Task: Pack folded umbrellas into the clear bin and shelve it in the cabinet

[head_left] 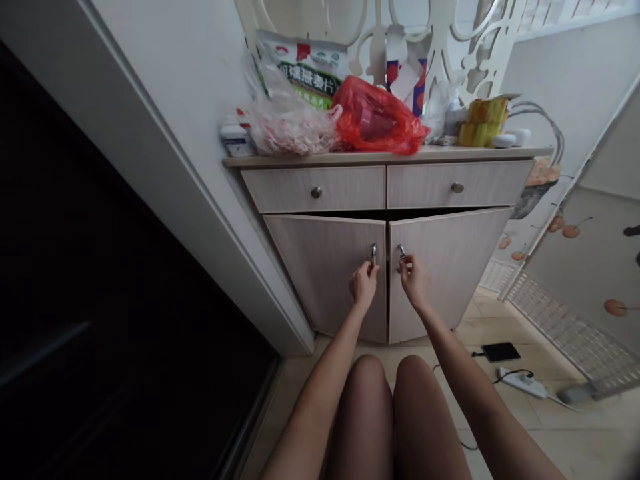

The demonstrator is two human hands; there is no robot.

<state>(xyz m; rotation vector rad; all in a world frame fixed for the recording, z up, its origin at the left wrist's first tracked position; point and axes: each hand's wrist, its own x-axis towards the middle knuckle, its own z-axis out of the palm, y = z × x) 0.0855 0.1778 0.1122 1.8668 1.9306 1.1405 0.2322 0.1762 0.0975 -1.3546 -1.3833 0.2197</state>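
Observation:
Two pale wood-grain doors of a low cabinet stand slightly ajar, with a dark gap along their top edges. My left hand (365, 285) is closed on the metal handle (373, 252) of the left cabinet door (320, 267). On the right cabinet door (445, 263), the fingers of my right hand (414, 283) pinch the matching handle (401, 251). Both handles sit close to the line where the doors meet. What lies inside the cabinet is hidden in shadow.
Above the doors are two drawers with round knobs (316, 192). Plastic bags, a red bag (375, 117), and yellow tape rolls (483, 123) crowd the cabinet top. A power strip (523, 383) and a black device (501, 352) lie on the floor at right. A wall stands left.

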